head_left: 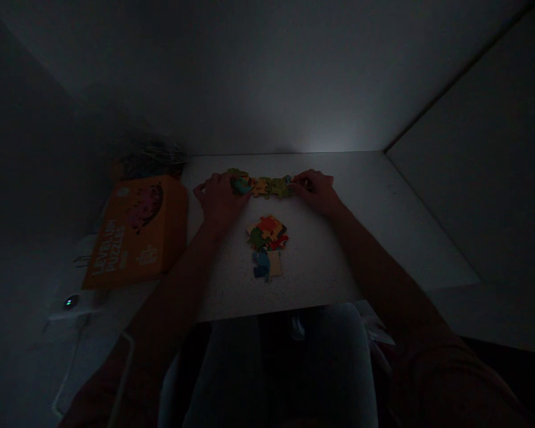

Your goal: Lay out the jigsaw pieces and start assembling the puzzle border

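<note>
Near the counter's [314, 261] far edge, the left hand's [220, 199] fingers spread around the puzzle strip's [275, 187] left end; the right hand's [317, 189] curl at its right end, pinching or not unclear. Forearms [185, 273] reach forward.

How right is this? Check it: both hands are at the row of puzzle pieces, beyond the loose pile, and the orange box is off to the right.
Wrong side: the head view shows the orange box off to the left. The rest stands: the left hand and right hand are at the row of puzzle pieces, beyond the loose pile.
</note>
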Motion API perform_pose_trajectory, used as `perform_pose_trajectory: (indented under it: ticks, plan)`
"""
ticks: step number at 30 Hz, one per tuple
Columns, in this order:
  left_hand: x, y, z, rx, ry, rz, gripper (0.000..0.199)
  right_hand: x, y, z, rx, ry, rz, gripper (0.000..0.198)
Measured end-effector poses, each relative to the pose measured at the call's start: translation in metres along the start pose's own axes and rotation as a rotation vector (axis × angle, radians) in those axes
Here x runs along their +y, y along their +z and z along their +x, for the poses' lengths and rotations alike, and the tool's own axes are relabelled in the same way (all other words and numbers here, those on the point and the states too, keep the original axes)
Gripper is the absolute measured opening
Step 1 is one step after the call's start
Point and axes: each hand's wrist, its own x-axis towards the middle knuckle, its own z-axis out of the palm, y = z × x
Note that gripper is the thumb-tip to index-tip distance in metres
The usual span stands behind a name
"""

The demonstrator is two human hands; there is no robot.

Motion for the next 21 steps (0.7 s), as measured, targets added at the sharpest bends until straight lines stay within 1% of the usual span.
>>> perform_pose_trajectory:
  ticks: [4, 7, 9, 11, 14, 17, 21]
  plan:
    - [0.005, -0.005, -0.001, -0.036, 0.016, -0.001, 0.037, 0.004, 0.001, 0.001, 0.016, 0.019, 0.025, 0.031]
    - [0.008, -0.007, 0.001, -0.025, 0.039, -0.028, 0.038, 0.006, 0.003, 0.001, 0.025, 0.017, 0.038, 0.032]
    - [0.007, -0.006, 0.004, -0.026, 0.068, -0.084, 0.041, 0.006, 0.003, 0.001, 0.031, 0.018, 0.055, 0.032]
    - [0.007, -0.005, 0.006, -0.049, 0.126, -0.175, 0.045, 0.006, 0.004, 0.001, 0.034, 0.020, 0.063, 0.034]
    - [0.011, -0.006, 0.007, -0.089, 0.253, -0.302, 0.050, 0.005, 0.004, 0.001, 0.029, 0.020, 0.057, 0.038]
    - [0.017, -0.010, 0.005, -0.142, 0.357, -0.368, 0.056, 0.003, 0.003, 0.001, 0.034, 0.034, 0.056, 0.040]
    - [0.023, -0.015, 0.003, -0.180, 0.371, -0.428, 0.060, 0.001, 0.002, 0.001, 0.093, 0.076, 0.041, 0.037]
